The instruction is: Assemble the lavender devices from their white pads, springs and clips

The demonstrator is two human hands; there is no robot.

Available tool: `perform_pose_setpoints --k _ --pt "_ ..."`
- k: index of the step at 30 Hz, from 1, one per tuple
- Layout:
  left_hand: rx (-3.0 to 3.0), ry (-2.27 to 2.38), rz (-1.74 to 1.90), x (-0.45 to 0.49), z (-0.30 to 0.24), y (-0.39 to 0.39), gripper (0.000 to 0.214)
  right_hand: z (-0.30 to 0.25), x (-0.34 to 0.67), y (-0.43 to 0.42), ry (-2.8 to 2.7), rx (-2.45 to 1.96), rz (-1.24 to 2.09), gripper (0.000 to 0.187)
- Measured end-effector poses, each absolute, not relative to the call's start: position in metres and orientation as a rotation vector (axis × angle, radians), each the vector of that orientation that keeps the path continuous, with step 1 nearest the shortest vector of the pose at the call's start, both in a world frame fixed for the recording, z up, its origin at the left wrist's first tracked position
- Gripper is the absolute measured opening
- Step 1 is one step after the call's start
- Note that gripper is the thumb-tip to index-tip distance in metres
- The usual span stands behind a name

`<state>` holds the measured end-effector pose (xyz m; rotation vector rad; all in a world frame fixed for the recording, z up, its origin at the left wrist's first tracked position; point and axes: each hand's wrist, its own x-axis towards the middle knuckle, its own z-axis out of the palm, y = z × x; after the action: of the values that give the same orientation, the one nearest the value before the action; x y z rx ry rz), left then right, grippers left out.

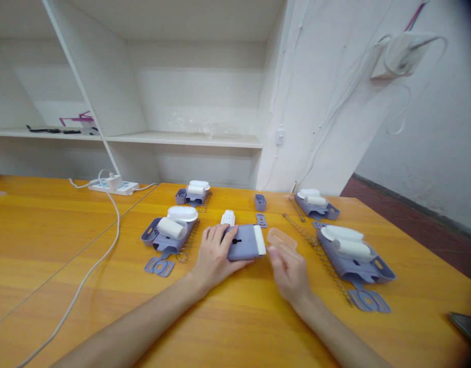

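Observation:
My left hand (216,250) is wrapped round a grey-purple plastic housing (243,243) in the middle of the table. The housing has a white band along its right end and a small dark slot on its upper face. Behind it, a white ribbed piece (228,217) shows; whether the two are joined I cannot tell. Just right of the housing, my right hand (291,271) is closed, slightly blurred, with a translucent plastic cover (282,238) pinched at its fingers. A small gap separates this hand from the white end.
Sets of grey-purple housings with white rollers stand at left (170,235), back left (197,193), right (354,253) and back right (315,203). Long springs (312,237) and flat grey frames (369,300) lie beside them. A small grey cup (260,202) and a power strip (114,186) sit behind.

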<state>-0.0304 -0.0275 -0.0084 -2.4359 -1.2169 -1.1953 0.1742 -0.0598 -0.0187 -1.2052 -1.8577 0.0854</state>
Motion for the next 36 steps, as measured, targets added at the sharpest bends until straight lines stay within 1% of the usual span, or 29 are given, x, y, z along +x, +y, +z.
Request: perform_pose_setpoints --k 2,3,6,11,12,14,17,20,23,26,30,36 --pt "-2.428 -1.172 -1.283 -0.031 -0.009 -0.03 0.072 -0.021 0.177 -0.061 -1.734 -1.253 0.027 0.032" --pt "-2.433 -1.151 -1.31 -0.03 -0.01 -0.03 0.073 -0.021 0.178 -0.061 -1.71 -1.248 0.014 0.033" --pt "-2.466 -1.136 -1.316 -0.029 -0.009 -0.032 0.071 -0.018 0.18 -0.061 -1.709 -1.208 -0.019 0.028" --pt "-2.437 -1.284 -1.324 -0.028 -0.008 -0.028 0.069 -0.014 0.18 -0.054 -1.602 -1.349 -0.17 0.011" --pt "-2.432 -1.303 -1.326 -0.028 -0.008 -0.028 0.069 -0.014 0.18 -0.052 -1.579 -1.383 -0.219 0.015" --pt "-2.428 -1.327 -1.331 -0.029 -0.008 -0.026 0.068 -0.017 0.18 -0.049 -1.559 -1.462 -0.292 0.03" --pt "-2.421 -1.357 -1.334 -0.029 -0.009 -0.025 0.069 -0.024 0.18 -0.045 -1.589 -1.58 -0.313 0.05" --pt "-2.408 -1.369 -1.334 -0.03 -0.008 -0.025 0.069 -0.031 0.181 -0.042 -1.634 -1.638 -0.311 0.059" --pt "-2.408 -1.374 -1.324 -0.03 -0.007 -0.024 0.068 -0.036 0.184 -0.04 -1.668 -1.666 -0.245 0.057" --pt "-2.411 -1.382 -1.313 -0.03 -0.006 -0.024 0.069 -0.036 0.186 -0.037 -1.653 -1.611 -0.074 0.055" --pt "-2.379 -1.377 -1.329 -0.031 -0.007 -0.023 0.07 -0.028 0.182 -0.041 -1.681 -1.399 0.179 0.059" --pt "-2.223 -1.395 -1.388 -0.032 -0.012 -0.019 0.074 -0.018 0.173 -0.057 -1.824 -1.12 0.389 0.067"
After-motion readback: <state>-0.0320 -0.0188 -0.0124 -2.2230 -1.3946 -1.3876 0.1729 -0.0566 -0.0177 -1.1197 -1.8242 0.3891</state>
